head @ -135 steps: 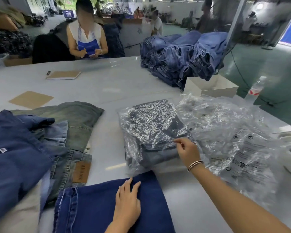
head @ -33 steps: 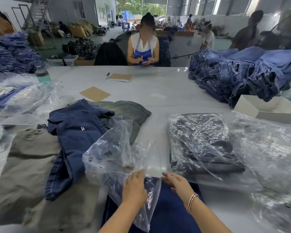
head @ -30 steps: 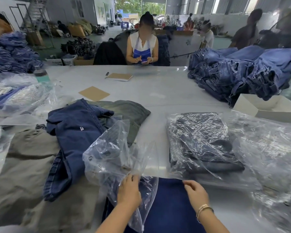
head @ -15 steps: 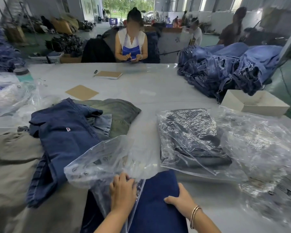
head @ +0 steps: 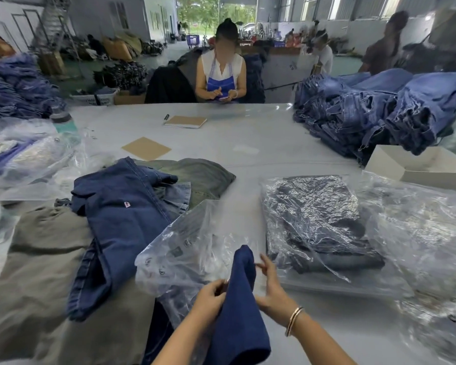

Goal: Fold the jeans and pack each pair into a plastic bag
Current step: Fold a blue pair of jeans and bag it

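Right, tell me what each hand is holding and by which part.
Left hand grips the folded dark blue jeans by their left edge, at the clear plastic bag mouth. Right hand touches their right edge with loose fingers.

No text is legible; the print on the plastic bag [head: 184, 259] is too blurred to read.

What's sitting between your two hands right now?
In the head view, the folded dark blue jeans stand up between the left hand and right hand, their tip entering the plastic bag.
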`<state>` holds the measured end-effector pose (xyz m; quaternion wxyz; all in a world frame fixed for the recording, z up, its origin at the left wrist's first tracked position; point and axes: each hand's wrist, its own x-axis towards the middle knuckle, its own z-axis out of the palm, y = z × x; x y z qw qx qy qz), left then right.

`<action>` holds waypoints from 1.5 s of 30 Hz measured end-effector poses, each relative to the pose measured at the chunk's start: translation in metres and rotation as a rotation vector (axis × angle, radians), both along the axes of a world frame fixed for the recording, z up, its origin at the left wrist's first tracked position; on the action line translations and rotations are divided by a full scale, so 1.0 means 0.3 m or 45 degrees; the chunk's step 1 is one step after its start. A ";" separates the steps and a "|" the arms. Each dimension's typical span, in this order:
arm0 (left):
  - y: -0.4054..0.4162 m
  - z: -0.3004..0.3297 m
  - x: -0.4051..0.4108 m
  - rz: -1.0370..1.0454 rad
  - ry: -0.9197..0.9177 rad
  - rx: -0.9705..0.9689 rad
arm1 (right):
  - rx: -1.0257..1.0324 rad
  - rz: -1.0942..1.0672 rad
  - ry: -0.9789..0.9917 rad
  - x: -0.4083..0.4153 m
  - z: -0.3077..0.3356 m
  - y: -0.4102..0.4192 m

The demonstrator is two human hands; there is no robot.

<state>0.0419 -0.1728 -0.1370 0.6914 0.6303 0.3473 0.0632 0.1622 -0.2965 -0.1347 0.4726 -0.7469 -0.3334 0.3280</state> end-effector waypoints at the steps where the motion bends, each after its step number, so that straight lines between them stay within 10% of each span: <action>1: 0.005 0.011 -0.003 -0.040 0.006 0.003 | -0.049 0.063 0.014 0.023 0.005 0.017; 13: 0.050 0.116 -0.004 -0.101 -0.119 -0.020 | 0.256 0.004 0.145 0.035 0.119 0.120; 26: 0.248 0.205 -0.045 -0.053 0.101 1.027 | 0.673 -0.007 -0.287 0.043 0.406 -0.024; 33: 0.204 0.295 0.024 0.119 -0.032 0.723 | 0.433 -0.320 -0.761 0.091 0.464 0.044; 45: 0.190 0.383 -0.047 0.231 -0.468 1.335 | 0.130 -0.429 -0.784 0.119 0.426 0.088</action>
